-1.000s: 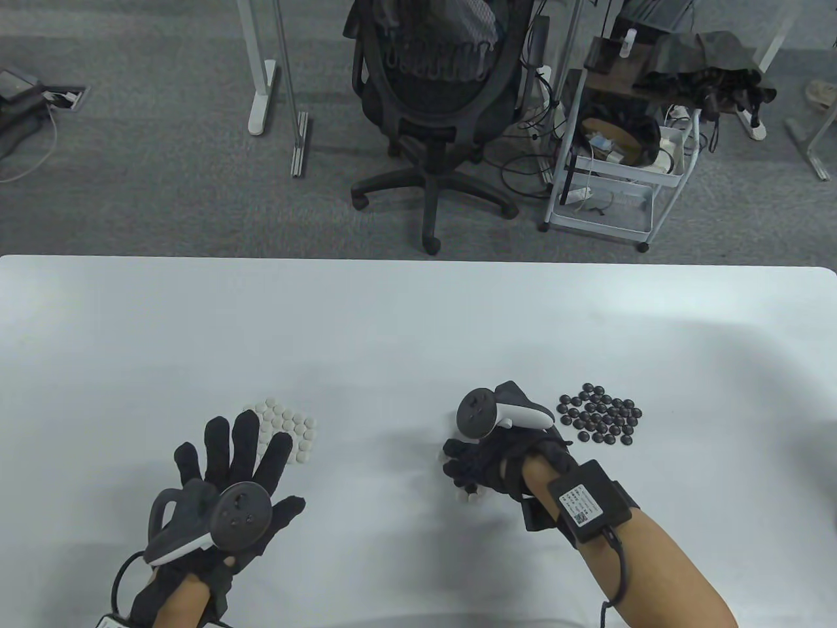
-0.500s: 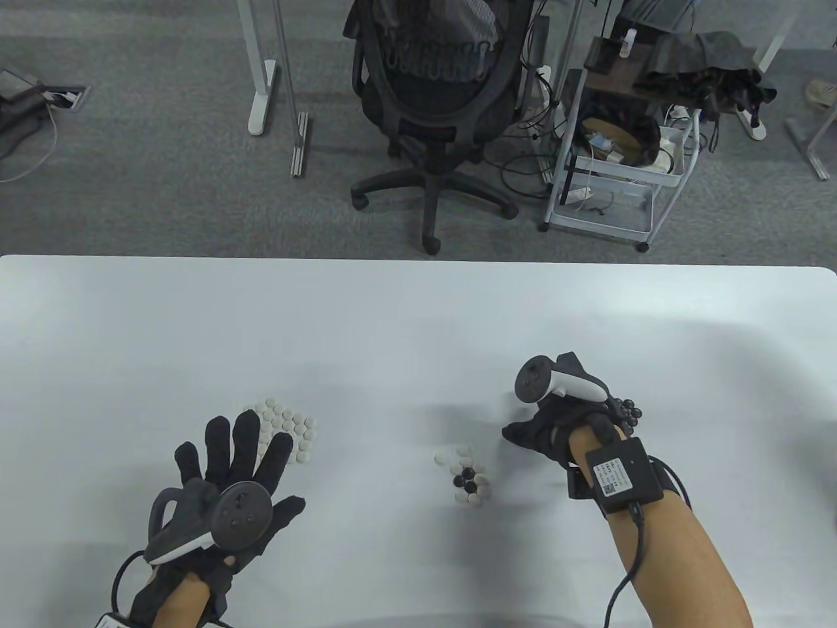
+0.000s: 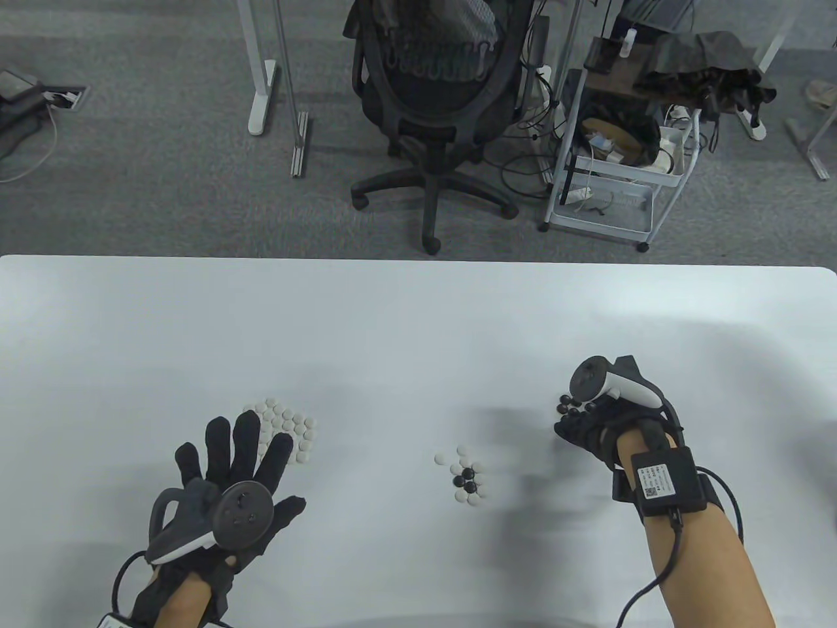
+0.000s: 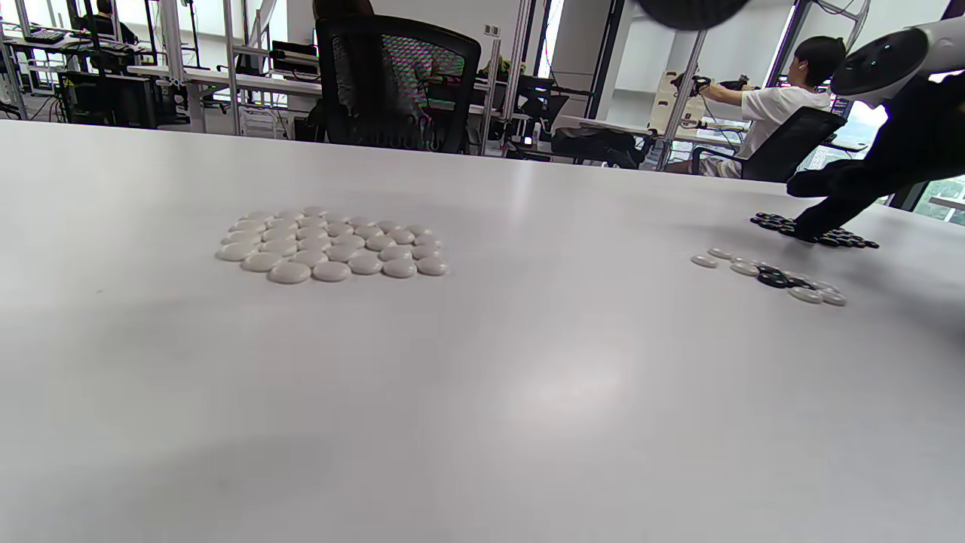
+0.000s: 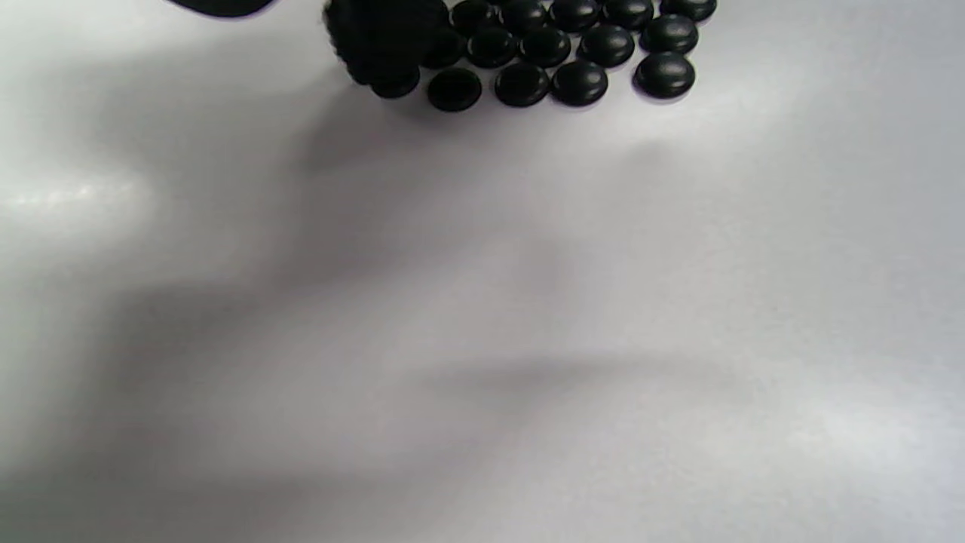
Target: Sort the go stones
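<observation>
- While my right hand (image 3: 598,425) reaches over the black stones (image 5: 573,45) at the right of the table (image 3: 405,327), its fingertips (image 5: 381,45) come down on the near-left edge of that patch; whether they pinch a stone or only touch one I cannot tell, as the glove hides the contact.
- Black stones lie flat, dome side up, packed in close rows; in the table view only a few (image 3: 570,407) show at the left edge of my hand, the rest are covered by it.
- My left hand (image 3: 229,477) rests flat near the left of the table, fingers straight and spread, pointing far and slightly right, holding nothing.
- Just beyond its fingertips lies the white stones patch (image 3: 288,428), a tidy flat block, its long axis running left to right in the left wrist view (image 4: 332,245).
- Between my hands, nearer the right one, sits the mixed cluster (image 3: 467,477): white stones around three black ones at its middle, the whole clump elongated from far-left to near-right.
</observation>
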